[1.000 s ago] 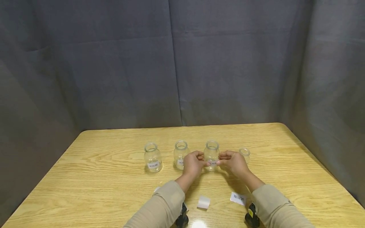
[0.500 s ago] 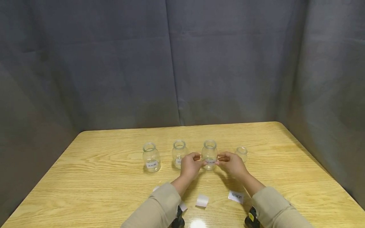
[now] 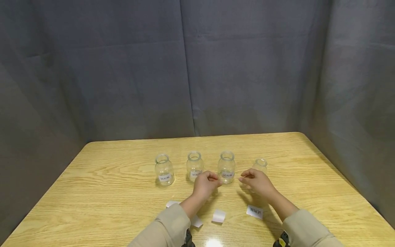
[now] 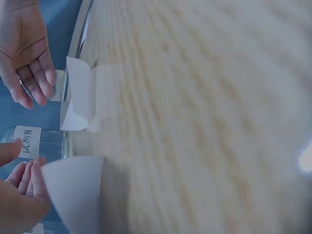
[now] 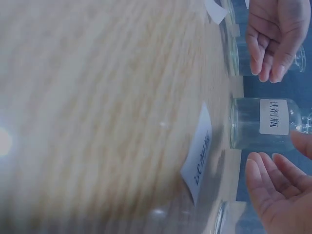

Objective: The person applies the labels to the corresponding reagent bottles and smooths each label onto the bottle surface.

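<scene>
A round clear glass jar (image 3: 226, 164) stands upright, third from the left in a row, with a white printed label (image 5: 274, 117) on its front. My left hand (image 3: 205, 186) is just left of it with loosely bent fingers, holding nothing. On the other side my right hand (image 3: 260, 183) is apart from the glass, and its fingers extend toward it, holding nothing. In the right wrist view bare gaps show between the jar and both hands. Another jar (image 3: 261, 166), on the far right, is partly hidden behind my right hand.
Two more labelled jars (image 3: 164, 169) (image 3: 194, 165) stand to the left. Nearer me lie a printed label (image 3: 254, 212), a curled blank paper piece (image 3: 218, 216) and other paper (image 3: 196, 221) partly under my left sleeve. Grey curtains (image 3: 197, 68) surround the wooden table (image 3: 108, 199).
Both hands have come off the third jar's label and drawn back, the right one outward to the right. The jar stays standing with its label on.
</scene>
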Available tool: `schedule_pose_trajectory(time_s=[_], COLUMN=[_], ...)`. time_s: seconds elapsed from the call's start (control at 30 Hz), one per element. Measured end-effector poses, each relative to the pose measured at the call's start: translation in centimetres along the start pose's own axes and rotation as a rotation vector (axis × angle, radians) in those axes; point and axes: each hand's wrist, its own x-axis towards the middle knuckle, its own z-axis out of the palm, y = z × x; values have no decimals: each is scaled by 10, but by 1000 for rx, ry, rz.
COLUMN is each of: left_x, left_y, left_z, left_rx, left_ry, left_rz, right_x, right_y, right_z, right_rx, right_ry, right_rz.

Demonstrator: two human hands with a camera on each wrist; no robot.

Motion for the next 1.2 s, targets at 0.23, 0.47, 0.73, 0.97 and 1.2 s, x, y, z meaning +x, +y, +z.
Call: schedule_pose_trajectory(time_s=[0.23,0.47,0.73,0.97,1.2], left_x=[-12,-18,-25,-29,-35], left_y=[2,5,9,11,13], left_z=[3,14,25,33,40], left_rx=[-17,-78,-76,-38,-40], left_ry=[-142,-189,-308,-369,-392], left_rz=[-27,-72,-104,-101,-126], right_x=[-13,-26,-38,-46,-53], right_y=[6,8,13,14,13], right_z=[-6,-12,-18,-17,-19], right_rx=[10,12,-13,-6,-46], right_ry=[-14,-53,-69,-35,-15], right_rz=[62,56,85,218,252])
